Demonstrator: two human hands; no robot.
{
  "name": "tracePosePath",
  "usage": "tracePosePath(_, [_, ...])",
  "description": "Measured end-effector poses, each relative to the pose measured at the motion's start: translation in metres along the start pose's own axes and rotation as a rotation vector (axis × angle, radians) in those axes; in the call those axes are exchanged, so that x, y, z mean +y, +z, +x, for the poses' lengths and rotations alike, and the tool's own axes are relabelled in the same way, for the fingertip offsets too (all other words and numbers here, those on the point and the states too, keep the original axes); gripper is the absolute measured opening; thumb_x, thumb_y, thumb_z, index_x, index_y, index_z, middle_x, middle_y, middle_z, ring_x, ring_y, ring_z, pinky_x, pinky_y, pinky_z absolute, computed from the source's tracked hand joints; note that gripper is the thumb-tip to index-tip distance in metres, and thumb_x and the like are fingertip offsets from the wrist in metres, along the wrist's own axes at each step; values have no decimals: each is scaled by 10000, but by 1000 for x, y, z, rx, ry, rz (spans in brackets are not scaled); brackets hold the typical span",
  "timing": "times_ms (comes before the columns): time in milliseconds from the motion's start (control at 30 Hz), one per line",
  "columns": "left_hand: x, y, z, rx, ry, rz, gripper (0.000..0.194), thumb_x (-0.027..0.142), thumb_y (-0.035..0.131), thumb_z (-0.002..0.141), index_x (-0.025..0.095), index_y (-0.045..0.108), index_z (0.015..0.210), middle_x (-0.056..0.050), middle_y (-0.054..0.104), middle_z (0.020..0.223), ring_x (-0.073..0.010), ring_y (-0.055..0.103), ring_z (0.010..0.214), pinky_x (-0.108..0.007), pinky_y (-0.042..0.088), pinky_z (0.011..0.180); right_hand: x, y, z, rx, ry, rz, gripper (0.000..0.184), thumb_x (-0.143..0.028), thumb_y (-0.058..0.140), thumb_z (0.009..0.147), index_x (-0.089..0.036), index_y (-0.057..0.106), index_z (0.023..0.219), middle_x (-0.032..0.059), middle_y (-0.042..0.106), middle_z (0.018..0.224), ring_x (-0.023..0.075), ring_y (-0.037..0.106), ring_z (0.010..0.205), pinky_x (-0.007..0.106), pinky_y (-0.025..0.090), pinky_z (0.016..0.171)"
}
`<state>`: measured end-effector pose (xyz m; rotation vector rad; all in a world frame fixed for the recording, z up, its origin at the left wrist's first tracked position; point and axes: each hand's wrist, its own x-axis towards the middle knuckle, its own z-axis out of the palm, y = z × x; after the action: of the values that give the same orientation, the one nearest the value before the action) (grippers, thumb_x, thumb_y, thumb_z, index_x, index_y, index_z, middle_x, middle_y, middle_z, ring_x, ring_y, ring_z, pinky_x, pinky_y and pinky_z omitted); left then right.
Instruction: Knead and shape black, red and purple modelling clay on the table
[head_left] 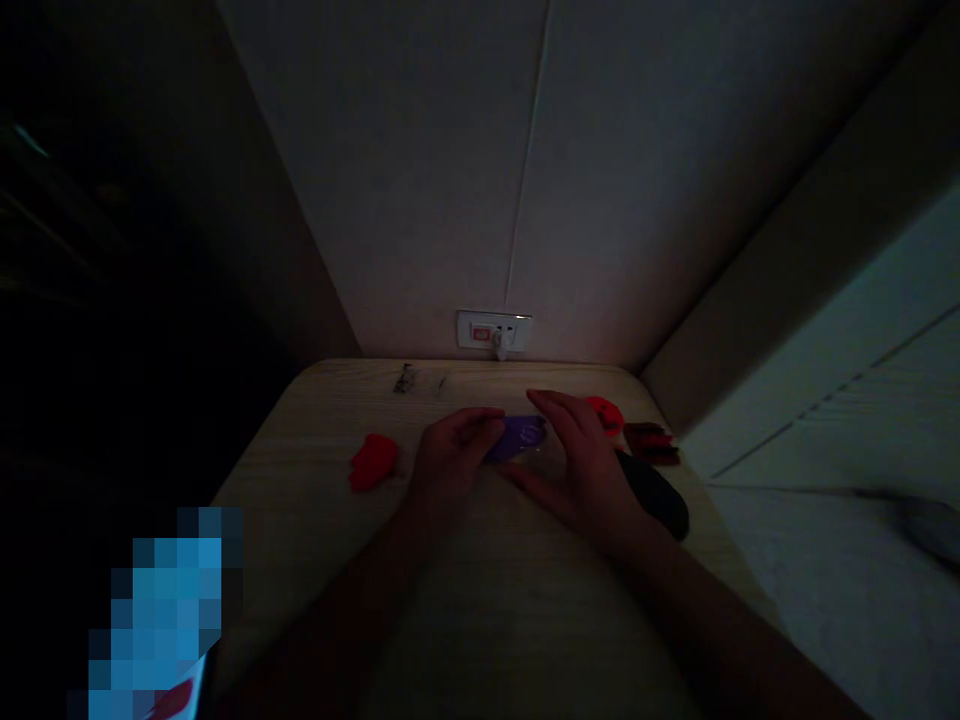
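The scene is very dark. Both my hands meet over a small purple object on a light wooden table. My left hand has its fingers curled on the purple object's left end. My right hand lies over its right side, fingers together, and something clear and shiny shows beneath it. A red lump lies left of my left hand. Another red piece shows just behind my right hand.
Dark red pieces and a black rounded object sit by the table's right edge. A wall socket is on the wall behind. Small dark bits lie at the table's back. A pixelated blue patch is at lower left.
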<state>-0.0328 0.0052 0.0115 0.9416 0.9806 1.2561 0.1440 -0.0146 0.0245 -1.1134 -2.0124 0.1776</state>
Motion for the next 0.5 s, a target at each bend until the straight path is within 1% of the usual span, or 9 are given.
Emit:
tracePosePath(67, [1, 1, -2, -24, 26, 70, 290, 328, 822, 729, 156, 763, 954, -59, 794, 909, -182, 729, 831, -270, 565, 774, 0, -1, 0, -33, -67, -80, 700, -431, 774, 835, -217, 493, 1440, 181, 535, 1435, 351, 504, 1303, 542, 451, 1065])
tracePosePath(100, [2, 2, -2, -27, 27, 87, 307, 327, 825, 722, 155, 757, 967, -62, 797, 908, -191, 733, 827, -277, 567, 768, 2, -1, 0, -54, -90, -99, 651, -434, 762, 848, -224, 525, 1417, 176, 562, 1410, 351, 528, 1279, 540, 465, 1047])
tracePosePath(200, [2, 2, -3, -24, -13, 123, 455, 332, 835, 704, 153, 712, 1104, -46, 789, 789, -193, 726, 722, -274, 558, 677, 5, 0, -1, -137, -114, -104, 508, -434, 733, 877, -209, 615, 1317, 155, 703, 1189, 334, 648, 1087, 513, 526, 931])
tracePosePath(267, [1, 1, -3, -40, -27, 125, 516, 361, 825, 721, 151, 688, 1172, -41, 780, 747, -187, 713, 680, -270, 546, 650, 7, 0, -1, -156, -89, -62, 458, -429, 721, 891, -190, 640, 1272, 141, 741, 1089, 313, 686, 992, 480, 547, 870])
tracePosePath(333, [-1, -1, -3, -77, 3, 66, 464, 383, 807, 740, 142, 717, 1126, -65, 791, 830, -195, 724, 749, -282, 554, 710, 7, -1, -1, -122, -41, 4, 407, -415, 713, 902, -190, 655, 1235, 131, 750, 1088, 295, 703, 976, 448, 556, 856])
tracePosePath(400, [-3, -2, -2, -129, 22, -12, 407, 365, 813, 727, 138, 753, 1060, -89, 794, 948, -222, 733, 862, -309, 562, 797, 7, -3, -1, -76, 2, 68, 342, -387, 703, 913, -204, 666, 1200, 114, 757, 1082, 275, 714, 966, 418, 562, 846])
tracePosePath(500, [-5, -4, -2, -164, 24, -19, 401, 330, 837, 696, 155, 774, 1051, -92, 791, 1017, -248, 734, 923, -348, 570, 852, 6, -4, -1, -54, 34, 62, 289, -360, 694, 914, -212, 673, 1160, 105, 761, 1054, 273, 714, 947, 415, 560, 839])
